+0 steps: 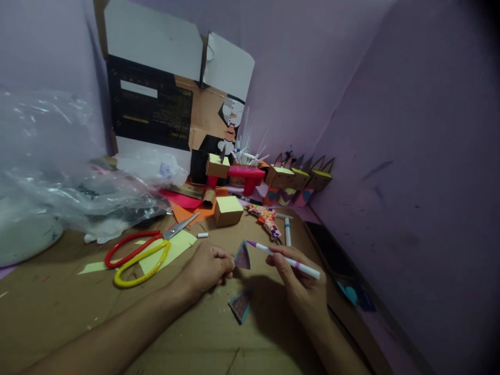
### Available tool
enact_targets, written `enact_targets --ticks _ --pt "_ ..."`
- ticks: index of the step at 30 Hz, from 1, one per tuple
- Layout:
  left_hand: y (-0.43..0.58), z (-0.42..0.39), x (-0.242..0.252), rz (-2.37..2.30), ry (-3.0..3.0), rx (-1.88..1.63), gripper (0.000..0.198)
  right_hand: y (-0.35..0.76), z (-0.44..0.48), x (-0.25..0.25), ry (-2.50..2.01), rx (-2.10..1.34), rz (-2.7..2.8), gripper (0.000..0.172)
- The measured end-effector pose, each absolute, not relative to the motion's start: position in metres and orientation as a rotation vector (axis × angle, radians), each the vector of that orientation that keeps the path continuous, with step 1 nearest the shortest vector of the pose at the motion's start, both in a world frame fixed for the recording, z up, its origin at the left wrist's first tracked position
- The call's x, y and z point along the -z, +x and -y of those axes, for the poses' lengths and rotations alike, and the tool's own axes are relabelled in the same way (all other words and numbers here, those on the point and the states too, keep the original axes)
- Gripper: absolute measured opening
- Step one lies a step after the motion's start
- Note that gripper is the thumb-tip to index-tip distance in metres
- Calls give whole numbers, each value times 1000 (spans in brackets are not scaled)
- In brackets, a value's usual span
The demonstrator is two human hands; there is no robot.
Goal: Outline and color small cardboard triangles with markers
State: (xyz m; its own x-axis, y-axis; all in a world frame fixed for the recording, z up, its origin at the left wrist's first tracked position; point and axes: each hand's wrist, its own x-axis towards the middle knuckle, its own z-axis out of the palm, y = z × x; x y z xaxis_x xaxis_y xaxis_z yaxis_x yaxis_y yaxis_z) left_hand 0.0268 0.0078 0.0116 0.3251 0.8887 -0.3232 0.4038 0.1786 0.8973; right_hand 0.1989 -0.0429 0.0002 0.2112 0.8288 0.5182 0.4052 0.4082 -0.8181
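Between its thumb and fingers, my left hand (pixel 211 266) pinches a small purple-grey triangle (pixel 242 256) with blue edges, held upright. My right hand (pixel 302 281) grips a white marker (pixel 291 261) with a purple tip. The tip points left and is close to the top of the triangle; whether they touch is hard to tell. Below, a second triangle (pixel 241 306) with blue edges lies on the cardboard surface (pixel 187 338). The undersides of both hands are hidden.
Red-and-yellow scissors (pixel 156 245) lie open on yellow paper (pixel 182 246) at left. A small box (pixel 228 211), a patterned glue gun (pixel 267 220) and another marker (pixel 288 232) stand or lie ahead. Plastic bags (pixel 78 172) fill the left; cat-eared box figures (pixel 299 178) stand behind.
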Motion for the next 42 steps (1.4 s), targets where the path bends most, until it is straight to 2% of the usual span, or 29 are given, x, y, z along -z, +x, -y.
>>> enact_targets --ticks 20,33,42 --pt "27 -7 -14 -1268 1431 -526 17 197 47 -3 -1207 -556 1531 14" --pt "25 -9 -7 -1258 1478 -509 17 200 42 3 -1247 -458 1461 14" --pt "26 -7 -12 -1280 1420 -492 17 198 47 -1 -1242 -597 1486 17"
